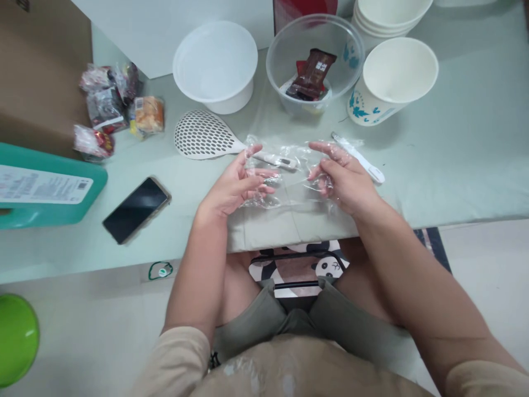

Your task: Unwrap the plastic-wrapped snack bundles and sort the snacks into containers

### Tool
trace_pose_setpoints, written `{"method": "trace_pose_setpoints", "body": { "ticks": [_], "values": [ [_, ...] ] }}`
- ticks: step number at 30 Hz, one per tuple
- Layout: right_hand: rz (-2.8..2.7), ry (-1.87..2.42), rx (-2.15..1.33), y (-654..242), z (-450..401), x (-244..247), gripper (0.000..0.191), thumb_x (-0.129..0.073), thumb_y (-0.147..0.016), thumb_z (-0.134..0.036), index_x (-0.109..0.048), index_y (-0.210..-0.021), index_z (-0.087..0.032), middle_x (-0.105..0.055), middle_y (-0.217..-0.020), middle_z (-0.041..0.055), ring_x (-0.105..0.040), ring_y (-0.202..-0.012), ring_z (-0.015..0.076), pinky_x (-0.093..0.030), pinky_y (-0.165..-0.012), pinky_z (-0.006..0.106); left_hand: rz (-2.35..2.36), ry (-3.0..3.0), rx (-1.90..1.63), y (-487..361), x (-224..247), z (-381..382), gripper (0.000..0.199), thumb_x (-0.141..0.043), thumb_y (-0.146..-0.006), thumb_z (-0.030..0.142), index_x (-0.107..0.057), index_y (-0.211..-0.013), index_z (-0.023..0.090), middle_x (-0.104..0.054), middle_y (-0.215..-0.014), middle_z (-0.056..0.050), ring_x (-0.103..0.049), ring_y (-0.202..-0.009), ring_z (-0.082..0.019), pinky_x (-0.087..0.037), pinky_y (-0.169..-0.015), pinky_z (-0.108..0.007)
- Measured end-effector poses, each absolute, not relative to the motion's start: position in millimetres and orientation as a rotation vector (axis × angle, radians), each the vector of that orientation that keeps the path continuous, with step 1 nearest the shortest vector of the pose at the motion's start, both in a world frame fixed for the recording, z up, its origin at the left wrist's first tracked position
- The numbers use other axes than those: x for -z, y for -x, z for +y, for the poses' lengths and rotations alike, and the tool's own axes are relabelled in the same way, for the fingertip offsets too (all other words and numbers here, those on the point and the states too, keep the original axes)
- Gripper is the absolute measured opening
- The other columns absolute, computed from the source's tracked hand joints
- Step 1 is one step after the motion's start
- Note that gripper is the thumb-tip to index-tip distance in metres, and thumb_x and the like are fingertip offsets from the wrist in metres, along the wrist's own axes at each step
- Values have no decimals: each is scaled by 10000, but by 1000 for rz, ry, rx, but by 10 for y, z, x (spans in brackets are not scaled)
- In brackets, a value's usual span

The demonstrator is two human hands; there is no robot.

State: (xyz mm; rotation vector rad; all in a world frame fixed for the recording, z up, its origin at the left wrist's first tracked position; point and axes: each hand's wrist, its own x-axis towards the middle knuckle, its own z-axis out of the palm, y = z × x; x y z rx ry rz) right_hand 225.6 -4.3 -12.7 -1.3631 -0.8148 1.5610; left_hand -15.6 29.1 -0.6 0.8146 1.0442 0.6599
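Observation:
A clear, crinkled plastic film or bag [291, 190] stretches between my two hands above the table's front edge. My left hand [243, 184] is at its left side, fingers spread and partly covered by the film. At the right side my right hand [341, 176] has its fingers apart, with film over the fingertips. Beneath and behind the film lies a white slotted skimmer [206, 135], its handle seen through the plastic. A white peeler-like tool [361, 160] lies just behind my right hand.
Behind stand a white bowl [215, 66], a clear bowl [275, 71] with wrapped snacks and paper cups [392, 77]. To the left are a phone [137, 209], wrapped snacks [106, 107], a green jug [93, 173] and a brown box [45, 71].

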Motion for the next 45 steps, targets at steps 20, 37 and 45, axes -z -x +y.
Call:
{"method": "trace_pose_setpoints", "body": {
  "ticks": [20,37,45],
  "values": [
    [-896,1355,-1574,-2314,-30,152,444,-826,-764,-404,-680,-1166,-284,-694,-726,-26,-550,-515,117,-429,-495,271,1168,-783,-830,171,-6,305,65,-696,-915,178,-746,-951,159,-787,-787,-35,-731,-616,-98,-570,-559,-160],
    [-1010,1325,-1443,-2298,-49,145,99,-733,-829,-345,-733,-860,-251,-544,-540,-45,-485,-451,107,-439,-477,274,1198,-809,-949,203,-6,337,162,-592,-852,121,-731,-906,184,-730,-644,4,-680,-497,-102,-492,-441,-162],
    [-1034,1091,-1389,-2382,-44,224,184,-761,-875,-447,-743,-995,-310,-626,-628,-54,-446,-411,91,-348,-419,257,1188,-763,-1039,227,69,377,185,-526,-750,57,-639,-710,198,-672,-573,33,-638,-441,-96,-435,-388,-149]
  ]
}}
